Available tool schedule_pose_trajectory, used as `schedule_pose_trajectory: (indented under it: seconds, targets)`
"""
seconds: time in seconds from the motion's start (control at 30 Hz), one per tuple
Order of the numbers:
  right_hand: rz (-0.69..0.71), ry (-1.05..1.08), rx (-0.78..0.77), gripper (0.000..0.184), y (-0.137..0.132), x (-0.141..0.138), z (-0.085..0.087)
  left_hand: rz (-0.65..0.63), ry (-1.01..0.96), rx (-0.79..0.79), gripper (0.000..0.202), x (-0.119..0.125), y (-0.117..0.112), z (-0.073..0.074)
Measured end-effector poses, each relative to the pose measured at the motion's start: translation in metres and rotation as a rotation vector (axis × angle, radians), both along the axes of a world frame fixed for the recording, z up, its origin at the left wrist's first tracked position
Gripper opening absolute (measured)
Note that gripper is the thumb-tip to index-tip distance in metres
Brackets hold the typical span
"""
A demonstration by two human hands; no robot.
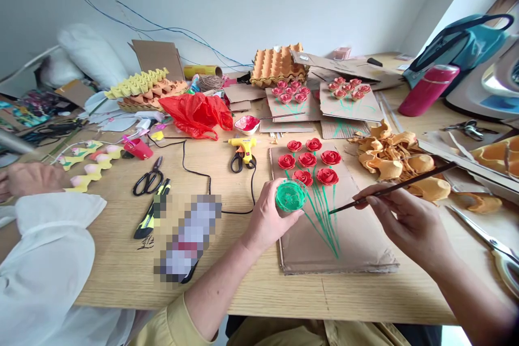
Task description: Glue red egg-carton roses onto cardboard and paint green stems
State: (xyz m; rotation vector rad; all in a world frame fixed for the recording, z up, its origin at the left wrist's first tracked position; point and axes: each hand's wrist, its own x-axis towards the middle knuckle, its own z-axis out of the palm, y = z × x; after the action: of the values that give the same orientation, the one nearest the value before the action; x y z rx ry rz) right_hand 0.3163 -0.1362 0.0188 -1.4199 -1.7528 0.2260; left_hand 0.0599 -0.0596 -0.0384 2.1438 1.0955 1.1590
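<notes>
Left hand (265, 213): grip clamping green cup (291, 195), hiding part of cardboard (352, 243)'s left edge
Right hand (409, 221): grip pinching brush (421, 177), tip meeting green stems (322, 216)
Carton scraps (379, 154): crowding cardboard's upper right
Glue gun (244, 147): lying beyond cup
Rose panels (368, 111): sitting behind

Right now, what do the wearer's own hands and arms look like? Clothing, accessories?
Left hand: ungloved, no watch visible; a khaki-yellow sleeve ends well short of the wrist. Right hand: ungloved, no watch visible, no sleeve in frame.

dark brush (421, 177) aslant at green stems (326, 221) on cardboard (360, 243)
</notes>
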Motion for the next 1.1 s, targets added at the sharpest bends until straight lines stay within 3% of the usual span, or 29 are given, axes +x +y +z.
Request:
schedule_pose_trajectory:
  seconds: [0.4, 0.67, 0.9, 1.1]
  targets:
    - [-0.012, -0.017, -0.051, 0.01, 0.007, 0.0, -0.005, -0.012, -0.006, 0.0, 0.068, 0.001, 0.0, 0.0]
    - [-0.119, -0.134, 0.078, 0.011, 0.012, 0.013, -0.01, 0.007, -0.004, -0.013, 0.068, 0.001, 0.001, 0.001]
    - [-0.199, -0.31, 0.136, 0.012, -0.001, 0.032, -0.015, -0.007, -0.006, -0.015, 0.069, 0.001, 0.0, 0.001]
    - [-0.15, -0.473, 0.201, 0.006, -0.017, 0.026, -0.009, -0.011, -0.002, -0.005, 0.07, -0.001, 0.001, 0.001]
